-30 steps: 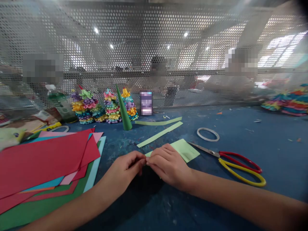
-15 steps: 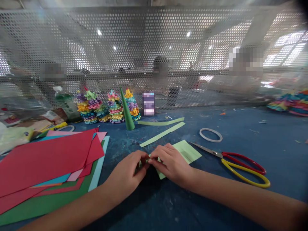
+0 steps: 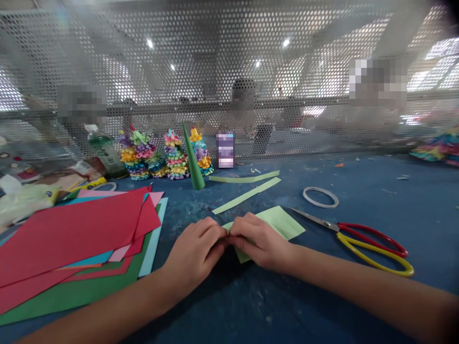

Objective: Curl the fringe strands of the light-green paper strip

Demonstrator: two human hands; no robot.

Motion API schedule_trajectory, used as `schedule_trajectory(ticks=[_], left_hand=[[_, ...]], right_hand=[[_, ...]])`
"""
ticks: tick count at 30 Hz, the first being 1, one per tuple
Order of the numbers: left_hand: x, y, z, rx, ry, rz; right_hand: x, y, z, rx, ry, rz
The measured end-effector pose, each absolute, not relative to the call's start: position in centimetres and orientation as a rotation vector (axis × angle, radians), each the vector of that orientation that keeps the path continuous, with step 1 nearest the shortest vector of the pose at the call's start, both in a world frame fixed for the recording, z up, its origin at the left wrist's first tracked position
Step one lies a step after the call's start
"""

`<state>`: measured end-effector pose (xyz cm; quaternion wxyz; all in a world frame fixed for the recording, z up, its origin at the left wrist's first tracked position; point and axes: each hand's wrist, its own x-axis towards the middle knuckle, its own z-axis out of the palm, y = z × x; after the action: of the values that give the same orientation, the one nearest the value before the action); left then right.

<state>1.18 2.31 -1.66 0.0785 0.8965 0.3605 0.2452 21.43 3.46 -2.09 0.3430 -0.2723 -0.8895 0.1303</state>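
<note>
Both hands meet at the left end of a light green sheet of paper [image 3: 281,220] low over the blue table. My left hand [image 3: 197,246] is closed, its thumb and fingertips pinching the paper's edge. My right hand [image 3: 258,241] is closed on the same sheet, fingertips touching those of the left, and it covers the middle of the paper. The pinched edge itself is mostly hidden by my fingers. Beyond the hands lie two light green paper strips [image 3: 247,195]. Scissors [image 3: 337,227] with one red and one yellow handle rest right of the sheet, blades partly toward it.
A stack of coloured paper [image 3: 79,234] lies at left. Behind stand a green paper cone [image 3: 193,165], several curled-paper cones [image 3: 176,157], a phone [image 3: 225,150] and a bottle [image 3: 107,153]. A tape roll [image 3: 320,197] lies at right. A perforated metal screen [image 3: 201,62] rises behind.
The view has shifted slightly, moving the table things a little right and up. My fingers have drawn closer together at the paper's edge, and the left fingers are more curled.
</note>
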Motion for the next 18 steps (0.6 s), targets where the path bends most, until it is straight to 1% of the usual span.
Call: schedule_trajectory(ticks=[6,14,18], left_hand=[[1.02,2.45,-1.52,2.824,1.058,0.698],[1.01,3.11,-0.97,2.463,1.024,0.729],[1.0,3.19,-0.88,2.416,1.047,0.725]], right_hand=[[21.58,3.46,-1.8,-0.736,-2.345,0.353],[21.54,3.06,-1.92,-0.765,-2.312,0.294],[21.43,3.42,-2.47,-0.777,-2.329,0.241]])
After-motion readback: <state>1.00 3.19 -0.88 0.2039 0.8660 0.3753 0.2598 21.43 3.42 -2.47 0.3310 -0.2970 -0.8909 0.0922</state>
